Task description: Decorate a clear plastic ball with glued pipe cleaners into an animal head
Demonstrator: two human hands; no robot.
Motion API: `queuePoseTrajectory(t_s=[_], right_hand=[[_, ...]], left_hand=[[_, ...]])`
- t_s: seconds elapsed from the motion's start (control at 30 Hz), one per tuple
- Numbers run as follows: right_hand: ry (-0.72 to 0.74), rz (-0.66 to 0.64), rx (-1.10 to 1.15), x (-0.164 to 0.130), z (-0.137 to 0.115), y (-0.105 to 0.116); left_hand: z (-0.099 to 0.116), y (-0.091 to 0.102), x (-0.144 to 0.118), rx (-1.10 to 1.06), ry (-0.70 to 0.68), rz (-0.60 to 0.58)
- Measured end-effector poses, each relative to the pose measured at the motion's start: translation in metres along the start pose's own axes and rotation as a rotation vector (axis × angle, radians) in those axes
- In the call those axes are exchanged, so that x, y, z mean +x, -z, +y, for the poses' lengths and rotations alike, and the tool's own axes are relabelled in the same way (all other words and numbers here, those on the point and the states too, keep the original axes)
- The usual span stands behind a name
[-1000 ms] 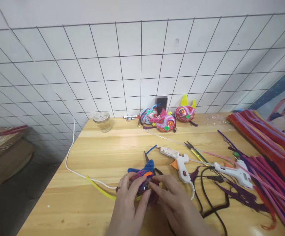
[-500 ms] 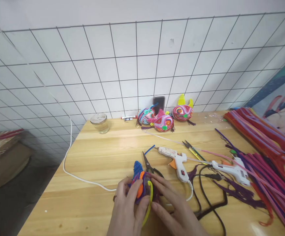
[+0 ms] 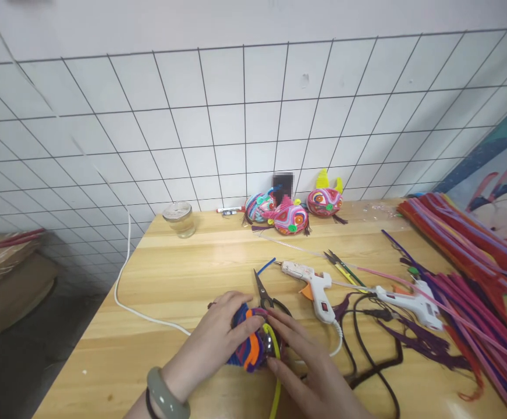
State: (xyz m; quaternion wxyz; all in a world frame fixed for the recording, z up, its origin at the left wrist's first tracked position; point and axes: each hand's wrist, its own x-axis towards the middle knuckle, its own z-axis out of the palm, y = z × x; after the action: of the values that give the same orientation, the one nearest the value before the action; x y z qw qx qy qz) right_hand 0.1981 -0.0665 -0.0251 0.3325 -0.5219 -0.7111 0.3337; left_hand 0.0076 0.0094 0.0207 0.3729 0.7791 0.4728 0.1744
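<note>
Between my hands is a round pipe-cleaner ornament with blue, purple and orange bands; a shiny bare patch shows on its right part. A yellow pipe cleaner lies against that patch, and its loose end hangs toward me. My left hand grips the ornament from the left and top, thumb across the bands. On the right side, the fingers of my right hand close around the ornament beside the yellow strip. Black scissors lie just beyond, their handles partly behind my right fingers.
Two white glue guns with cords lie to the right. Yellow-handled snips are behind them. Pipe cleaner bundles fill the right side. Finished ornaments and a glass cup stand near the tiled wall.
My left hand has shifted up over the ornament's far left side, bringing a bracelet into view and covering the blue fin. The ornament has turned, and the yellow pipe cleaner's tail hangs further right.
</note>
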Motion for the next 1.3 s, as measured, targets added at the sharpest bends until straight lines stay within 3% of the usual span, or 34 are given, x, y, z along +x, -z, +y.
queuePoseTrajectory(t_s=[0.1,0.3,0.4,0.53,0.57,0.63,0.7,0.87,1.03,1.13,1.3], right_hand=[[-0.051,-0.022,-0.018,-0.002,0.001,-0.002],[-0.034,-0.044,-0.070,-0.007,0.008,-0.014],[0.072,-0.012,-0.058,-0.004,0.006,-0.013],[0.312,-0.014,-0.092,0.003,-0.008,-0.001],[0.369,-0.011,-0.119,0.006,-0.012,0.003],[0.452,0.000,-0.181,0.010,-0.018,0.009],[0.497,0.010,-0.241,0.014,-0.022,0.013],[0.589,0.008,-0.321,0.019,-0.022,0.017],[0.560,-0.021,-0.325,0.021,-0.017,0.018],[0.476,-0.002,-0.339,0.019,-0.013,0.019],[0.207,0.123,-0.226,0.010,0.003,0.015]], left_hand=[[0.005,0.006,0.001,0.073,-0.024,-0.054],[0.004,0.010,-0.002,0.085,0.092,-0.148],[-0.002,0.013,-0.005,-0.111,0.101,-0.207],[-0.004,0.023,-0.009,-0.520,0.099,-0.369],[-0.003,0.025,-0.010,-0.601,0.096,-0.357],[0.000,0.030,-0.011,-0.708,0.092,-0.446],[0.003,0.033,-0.012,-0.739,0.106,-0.452],[0.007,0.030,-0.012,-0.743,0.020,-0.416],[0.009,0.023,-0.011,-0.777,0.005,-0.373],[0.008,0.019,-0.011,-0.715,0.017,-0.270],[0.009,0.016,-0.011,-0.588,0.034,-0.063]])
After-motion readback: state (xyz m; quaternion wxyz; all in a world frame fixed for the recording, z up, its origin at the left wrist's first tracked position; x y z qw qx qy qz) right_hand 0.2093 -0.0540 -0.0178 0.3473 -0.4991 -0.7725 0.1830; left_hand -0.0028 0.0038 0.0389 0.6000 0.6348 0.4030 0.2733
